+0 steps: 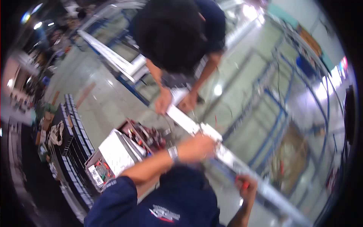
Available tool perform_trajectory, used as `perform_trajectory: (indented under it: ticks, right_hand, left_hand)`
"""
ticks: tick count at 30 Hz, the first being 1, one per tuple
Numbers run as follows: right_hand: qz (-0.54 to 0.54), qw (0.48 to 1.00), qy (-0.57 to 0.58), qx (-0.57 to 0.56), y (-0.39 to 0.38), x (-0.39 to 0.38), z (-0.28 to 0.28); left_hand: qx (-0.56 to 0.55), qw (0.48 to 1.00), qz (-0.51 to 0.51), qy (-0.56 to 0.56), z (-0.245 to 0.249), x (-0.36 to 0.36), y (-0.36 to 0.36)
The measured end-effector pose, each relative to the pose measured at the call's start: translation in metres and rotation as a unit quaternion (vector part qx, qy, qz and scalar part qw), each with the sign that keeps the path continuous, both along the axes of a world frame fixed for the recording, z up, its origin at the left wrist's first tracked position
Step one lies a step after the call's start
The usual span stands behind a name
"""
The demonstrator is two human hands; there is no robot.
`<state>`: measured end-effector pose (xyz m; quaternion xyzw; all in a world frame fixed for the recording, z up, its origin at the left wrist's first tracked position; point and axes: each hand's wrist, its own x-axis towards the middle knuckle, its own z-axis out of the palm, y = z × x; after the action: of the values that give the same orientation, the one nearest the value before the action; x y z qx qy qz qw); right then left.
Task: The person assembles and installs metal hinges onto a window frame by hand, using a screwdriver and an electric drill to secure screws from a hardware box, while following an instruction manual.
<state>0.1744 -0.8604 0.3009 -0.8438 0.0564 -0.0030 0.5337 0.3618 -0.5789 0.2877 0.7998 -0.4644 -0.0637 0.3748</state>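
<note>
My left hand [196,148], with a watch [172,154] on the wrist, is over a joint in a long white metal beam [236,164]. Its fingers look curled at the joint; blur hides what they pinch. To the right and lower, my right hand [247,187] is closed around a red-handled tool [245,185] beside the beam. I cannot make out the tool's tip. Opposite me, another person in dark clothes [170,34] bends over the beam's far end. That person's hands [163,101] are on a white piece [183,119] of it.
On my left stand a box of tools [141,136] and white sheets [115,151] over another bin with small parts [101,170]. Dark racks [70,140] line the left side. Blue metal frames [280,117] stand on the right, and more white beams [109,56] lie behind.
</note>
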Motion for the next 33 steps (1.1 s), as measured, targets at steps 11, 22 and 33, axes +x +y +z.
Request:
perform_trajectory:
  ticks: [11, 22, 33]
  right_hand:
    - [-0.454, 0.889, -0.063, -0.001, -0.033, 0.018, -0.092]
    - [-0.304, 0.924, 0.087, -0.216, -0.029, 0.079, -0.142]
    - [-0.336, 0.906, 0.138, -0.216, -0.031, 0.070, -0.148]
  left_hand:
    - [0.206, 0.935, -0.025, 0.286, -0.068, 0.136, 0.014]
    - [0.175, 0.930, -0.042, 0.321, -0.083, 0.153, 0.006]
    - [0.304, 0.916, -0.019, 0.260, -0.069, 0.144, -0.008]
